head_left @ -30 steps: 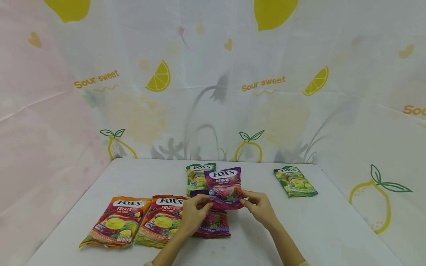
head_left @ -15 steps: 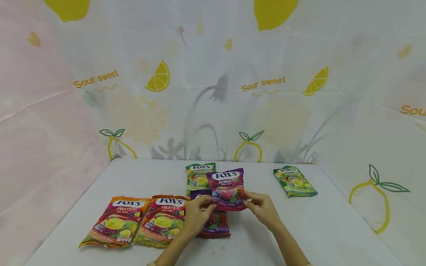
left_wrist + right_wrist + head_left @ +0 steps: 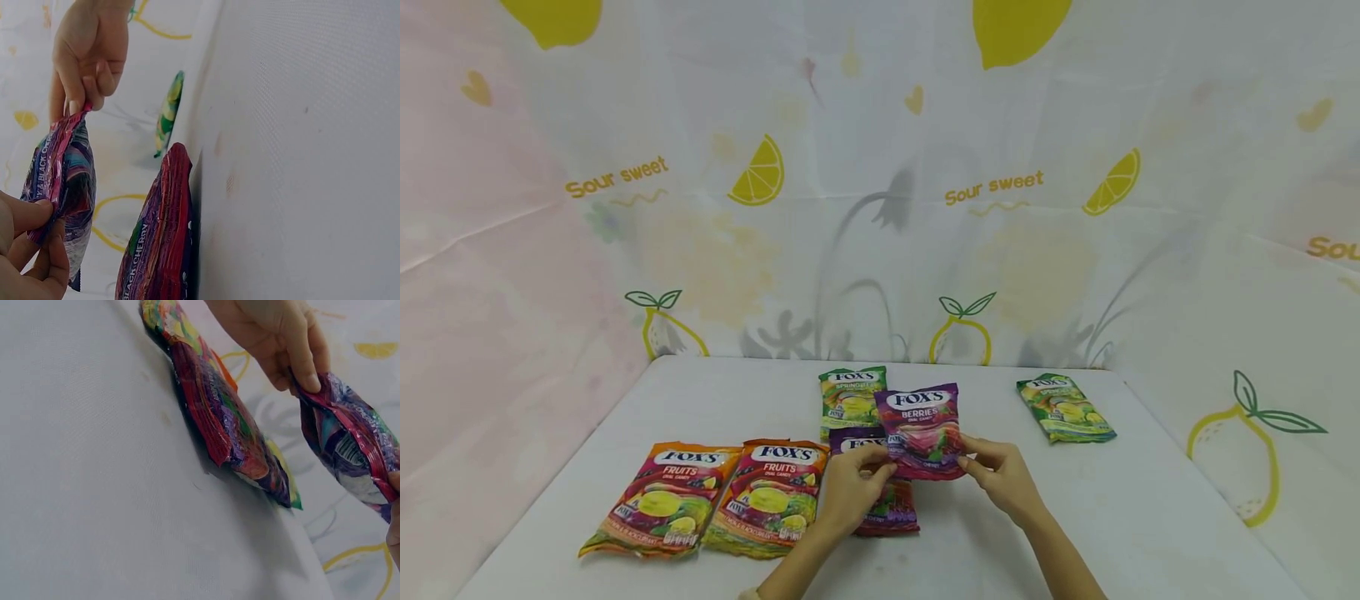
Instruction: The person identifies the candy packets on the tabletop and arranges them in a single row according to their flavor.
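Note:
A purple Fox's Berries candy bag (image 3: 922, 425) is held up off the table, its front turned toward the head camera. My left hand (image 3: 853, 493) pinches its lower left corner between thumb and fingers. At the lower right corner, my right hand (image 3: 1004, 483) pinches it the same way. Beneath lies a second purple candy bag (image 3: 891, 507), flat on the table and partly hidden by the left hand and the raised bag. In the left wrist view, the raised bag (image 3: 65, 175) hangs between both hands, apart from the lower one (image 3: 156, 244).
Two orange-red Fox's Fruits bags (image 3: 662, 504) (image 3: 767, 500) lie at the left of the white table (image 3: 1075, 533). A green Fox's bag (image 3: 850, 404) lies behind the purple ones; another green bag (image 3: 1065, 410) lies at the back right. A lemon-print cloth (image 3: 880, 250) hangs behind.
Both hands have shifted slightly right and a little lower with the raised purple candy bag. More of the purple bag underneath shows now. The other bags have stayed put.

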A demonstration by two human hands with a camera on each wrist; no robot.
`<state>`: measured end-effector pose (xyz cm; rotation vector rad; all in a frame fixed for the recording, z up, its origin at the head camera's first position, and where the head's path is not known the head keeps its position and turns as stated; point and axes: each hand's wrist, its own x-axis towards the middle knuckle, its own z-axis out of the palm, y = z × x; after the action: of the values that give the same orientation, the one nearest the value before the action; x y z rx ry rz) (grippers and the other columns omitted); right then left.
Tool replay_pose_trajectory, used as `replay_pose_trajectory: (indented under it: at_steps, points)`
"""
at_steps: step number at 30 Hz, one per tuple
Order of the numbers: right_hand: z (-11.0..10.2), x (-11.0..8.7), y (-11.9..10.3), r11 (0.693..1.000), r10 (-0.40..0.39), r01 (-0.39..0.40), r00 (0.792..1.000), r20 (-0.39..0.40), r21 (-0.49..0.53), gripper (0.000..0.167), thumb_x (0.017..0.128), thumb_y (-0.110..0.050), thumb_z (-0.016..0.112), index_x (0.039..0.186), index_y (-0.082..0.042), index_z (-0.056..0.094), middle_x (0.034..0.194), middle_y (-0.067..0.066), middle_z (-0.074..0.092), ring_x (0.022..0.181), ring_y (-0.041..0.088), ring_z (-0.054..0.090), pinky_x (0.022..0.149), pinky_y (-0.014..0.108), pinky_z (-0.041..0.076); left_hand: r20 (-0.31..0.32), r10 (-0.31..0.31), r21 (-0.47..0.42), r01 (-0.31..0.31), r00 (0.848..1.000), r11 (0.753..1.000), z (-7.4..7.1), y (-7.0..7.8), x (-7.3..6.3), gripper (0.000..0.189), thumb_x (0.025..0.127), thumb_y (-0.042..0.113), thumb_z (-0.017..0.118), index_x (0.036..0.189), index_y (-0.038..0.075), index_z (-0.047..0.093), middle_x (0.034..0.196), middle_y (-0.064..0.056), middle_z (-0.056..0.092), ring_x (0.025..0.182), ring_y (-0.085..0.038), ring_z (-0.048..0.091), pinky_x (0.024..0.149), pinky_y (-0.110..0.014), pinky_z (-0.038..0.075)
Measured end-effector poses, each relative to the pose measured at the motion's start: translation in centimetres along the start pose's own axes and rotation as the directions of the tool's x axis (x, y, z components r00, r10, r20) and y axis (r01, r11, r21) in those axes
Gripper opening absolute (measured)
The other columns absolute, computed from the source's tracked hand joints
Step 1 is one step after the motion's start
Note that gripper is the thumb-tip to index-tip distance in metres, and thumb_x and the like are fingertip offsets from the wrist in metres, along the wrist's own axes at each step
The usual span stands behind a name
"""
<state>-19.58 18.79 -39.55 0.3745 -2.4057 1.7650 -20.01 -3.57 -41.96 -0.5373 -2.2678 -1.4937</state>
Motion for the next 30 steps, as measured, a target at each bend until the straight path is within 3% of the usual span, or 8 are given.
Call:
replay_pose_trajectory:
  at_steps: [8, 18, 30]
  points:
    - [-0.2, -0.6, 0.3, 1.0, 0.01, -0.011, 1.0, -0.028, -0.025, 0.034, 0.083, 0.006, 0.062, 0.117, 0.01, 0.059, 0.104, 0.025, 0.064, 0.056, 0.008, 0.043, 0.047, 0.021, 0.036, 0.018, 0.002, -0.056, -0.001, 1.0, 0.998, 0.6, -0.1, -0.2, 0.012, 0.082, 0.002, 0.07, 0.093, -0.001, 0.071, 0.089, -0.011, 0.071, 0.076, -0.019, 0.066, 0.07, -0.023, 0.054]
    - [-0.3, -1.3, 0.8, 0.998, 0.052, -0.053, 0.997, -0.051, -0.023, 0.033, 0.083, 0.007, 0.061, 0.116, 0.01, 0.06, 0.111, 0.026, 0.063, 0.057, 0.007, 0.043, 0.048, 0.02, 0.034, 0.027, -0.007, -0.065, 0.009, 1.0, 0.998, 1.4, -0.4, -0.3, 0.01, 0.081, 0.0, 0.07, 0.09, 0.001, 0.072, 0.088, -0.01, 0.071, 0.072, -0.013, 0.063, 0.061, -0.02, 0.05]
    - [-0.6, -2.1, 1.3, 0.996, 0.081, -0.083, 0.993, -0.089, -0.016, 0.034, 0.083, 0.008, 0.062, 0.116, 0.01, 0.06, 0.104, 0.021, 0.065, 0.054, 0.007, 0.042, 0.047, 0.02, 0.034, 0.036, 0.006, -0.05, -0.004, 0.999, 0.999, 2.2, -0.1, -0.6, 0.009, 0.08, 0.0, 0.071, 0.089, 0.0, 0.071, 0.084, -0.01, 0.071, 0.071, -0.014, 0.065, 0.063, -0.022, 0.052]
